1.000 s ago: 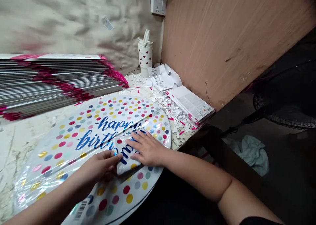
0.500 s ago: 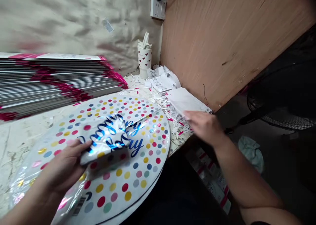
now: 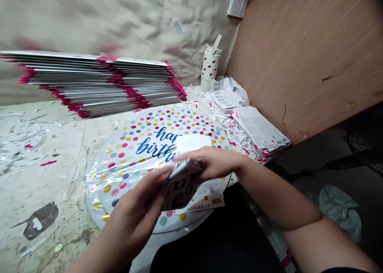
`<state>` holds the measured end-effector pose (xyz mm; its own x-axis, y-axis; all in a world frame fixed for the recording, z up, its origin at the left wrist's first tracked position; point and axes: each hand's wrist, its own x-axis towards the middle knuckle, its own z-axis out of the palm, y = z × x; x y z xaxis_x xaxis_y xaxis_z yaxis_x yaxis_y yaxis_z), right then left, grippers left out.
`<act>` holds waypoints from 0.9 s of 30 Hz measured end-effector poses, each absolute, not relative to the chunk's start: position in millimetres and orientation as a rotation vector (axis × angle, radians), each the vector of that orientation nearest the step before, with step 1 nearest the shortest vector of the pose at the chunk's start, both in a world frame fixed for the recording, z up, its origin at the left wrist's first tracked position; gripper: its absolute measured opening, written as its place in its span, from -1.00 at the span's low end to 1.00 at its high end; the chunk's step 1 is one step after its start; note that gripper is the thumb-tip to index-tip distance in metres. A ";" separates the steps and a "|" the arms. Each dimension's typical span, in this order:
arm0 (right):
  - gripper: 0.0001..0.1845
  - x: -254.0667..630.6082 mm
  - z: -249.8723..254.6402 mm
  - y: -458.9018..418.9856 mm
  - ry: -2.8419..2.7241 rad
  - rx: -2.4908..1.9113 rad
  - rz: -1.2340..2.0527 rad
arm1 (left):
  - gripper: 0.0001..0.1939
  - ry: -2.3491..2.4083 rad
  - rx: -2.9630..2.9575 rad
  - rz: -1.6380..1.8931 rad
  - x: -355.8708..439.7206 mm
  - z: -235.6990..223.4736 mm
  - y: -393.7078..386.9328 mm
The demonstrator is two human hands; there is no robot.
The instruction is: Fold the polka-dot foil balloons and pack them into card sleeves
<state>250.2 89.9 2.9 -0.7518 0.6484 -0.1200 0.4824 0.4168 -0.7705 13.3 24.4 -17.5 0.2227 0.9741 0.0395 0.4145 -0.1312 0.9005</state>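
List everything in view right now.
foil balloon packs: many, silver with pink edges, stacked at back left of the table
polka-dot foil balloon: one, white with multicoloured dots, lying mid-table
white card: one, on that balloon
heart-print tumbler: one, white and red, back corner
printed paper inserts: a stack, white, right of the balloon
paper scraps: many, white, around the inserts
folded foil balloon: one, silver, between the hands
left hand: one, beneath it
right hand: one, on top of it

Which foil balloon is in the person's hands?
The small folded one, held between the left hand and right hand; the large round dotted balloon lies flat.
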 end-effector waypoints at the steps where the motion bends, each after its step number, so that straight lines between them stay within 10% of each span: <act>1: -0.60 261.4 -2.3 104.6 -2.405 -1.051 1.487 | -0.63 1.338 1.720 0.992 21.1 -22.3 26.1; 10: -0.65 316.8 -55.7 180.8 -1.515 -1.652 1.447 | -0.48 0.890 2.818 0.091 12.6 -82.5 3.4; 14: -0.69 289.8 -57.3 186.5 -1.598 -1.474 1.631 | -0.71 0.890 2.791 0.008 13.3 -53.1 2.0; 27: -0.81 270.7 -46.3 188.1 -2.139 -1.367 1.502 | -0.55 1.325 2.434 0.152 52.7 -64.2 77.8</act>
<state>270.7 188.1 -46.3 -0.5562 0.7630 -0.3292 0.5685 0.0604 -0.8205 52.7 77.8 -64.2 0.5534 0.8292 -0.0783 0.7900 -0.4928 0.3649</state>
